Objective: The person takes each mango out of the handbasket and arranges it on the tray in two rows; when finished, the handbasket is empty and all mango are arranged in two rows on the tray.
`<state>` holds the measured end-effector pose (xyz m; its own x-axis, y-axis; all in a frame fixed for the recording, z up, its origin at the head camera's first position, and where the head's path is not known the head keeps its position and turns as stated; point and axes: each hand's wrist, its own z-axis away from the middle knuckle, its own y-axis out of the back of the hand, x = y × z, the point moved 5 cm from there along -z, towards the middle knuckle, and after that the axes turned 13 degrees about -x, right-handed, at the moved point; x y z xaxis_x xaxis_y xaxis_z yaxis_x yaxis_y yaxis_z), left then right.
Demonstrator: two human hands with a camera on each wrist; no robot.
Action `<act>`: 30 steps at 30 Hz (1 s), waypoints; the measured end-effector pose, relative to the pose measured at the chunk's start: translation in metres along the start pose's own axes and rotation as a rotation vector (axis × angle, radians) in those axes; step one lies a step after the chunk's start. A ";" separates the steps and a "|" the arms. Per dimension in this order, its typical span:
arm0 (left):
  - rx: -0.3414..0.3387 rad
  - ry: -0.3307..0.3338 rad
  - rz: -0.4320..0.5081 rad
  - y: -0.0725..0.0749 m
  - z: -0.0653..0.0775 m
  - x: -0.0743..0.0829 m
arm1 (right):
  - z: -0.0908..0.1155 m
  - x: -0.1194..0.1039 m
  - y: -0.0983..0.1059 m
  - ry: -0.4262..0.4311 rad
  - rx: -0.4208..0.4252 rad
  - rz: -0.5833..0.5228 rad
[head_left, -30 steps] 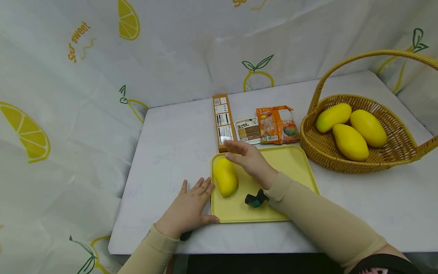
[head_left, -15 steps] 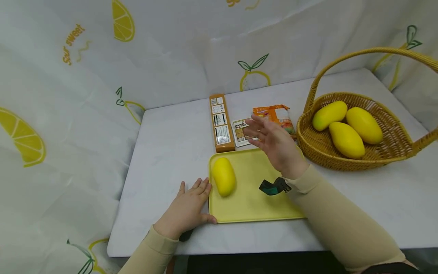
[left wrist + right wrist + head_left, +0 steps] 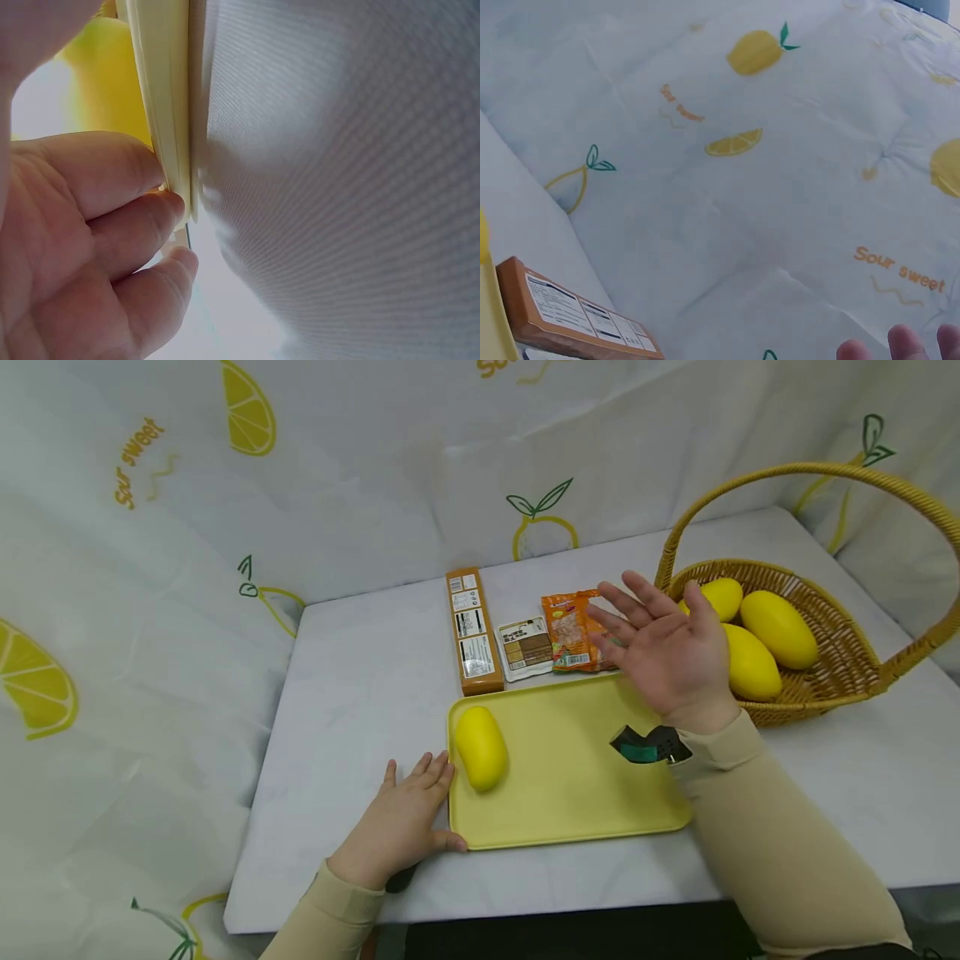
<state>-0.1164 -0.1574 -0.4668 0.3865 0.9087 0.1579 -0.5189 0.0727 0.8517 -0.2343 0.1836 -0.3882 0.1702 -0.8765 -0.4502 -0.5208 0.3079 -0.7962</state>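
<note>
One yellow mango [image 3: 482, 749] lies at the left end of the yellow tray [image 3: 570, 777]. My left hand [image 3: 401, 822] rests at the tray's left edge, fingers spread; in the left wrist view its fingertips [image 3: 169, 214] touch the tray's rim [image 3: 169, 90]. My right hand [image 3: 671, 656] is raised above the tray's far right corner, palm showing, fingers spread and holding nothing. Behind it the wicker basket [image 3: 840, 677] holds three mangoes [image 3: 780, 628], partly covered by the hand. Only fingertips of that hand [image 3: 904, 345] show in the right wrist view.
Along the tray's far side lie an orange-brown box [image 3: 475, 635], a flat brown-and-white packet [image 3: 526, 647] and an orange bag [image 3: 570, 631], partly behind the right hand. The basket's tall handle [image 3: 810, 468] arches over it. A lemon-print cloth [image 3: 360, 485] hangs behind the table.
My right hand has moved away from the mango on the tray, rightward and up toward the basket, turning its palm into view. The left hand stays at the tray's edge.
</note>
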 end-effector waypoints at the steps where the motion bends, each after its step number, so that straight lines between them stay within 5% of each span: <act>1: 0.003 -0.001 0.000 0.000 0.000 0.000 | 0.001 -0.005 0.001 0.018 -0.004 -0.062; 4: 0.005 -0.005 0.001 -0.001 0.001 0.000 | 0.007 -0.022 0.004 0.059 -0.010 -0.224; 8: 0.002 -0.003 0.006 -0.002 0.002 -0.001 | 0.018 -0.049 0.015 0.113 0.055 -0.297; 15: 0.009 -0.008 0.001 -0.003 0.001 -0.002 | 0.046 -0.104 0.044 0.208 0.337 -0.392; 23: 0.023 -0.008 -0.025 -0.002 0.002 -0.001 | 0.078 -0.138 0.070 0.303 0.554 -0.321; 30: 0.025 -0.013 -0.008 0.001 0.003 0.001 | 0.086 -0.147 0.078 0.179 0.612 -0.257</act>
<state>-0.1141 -0.1579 -0.4644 0.4002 0.9028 0.1574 -0.4965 0.0692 0.8653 -0.2279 0.3682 -0.4189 0.0571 -0.9811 -0.1850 0.0930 0.1897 -0.9774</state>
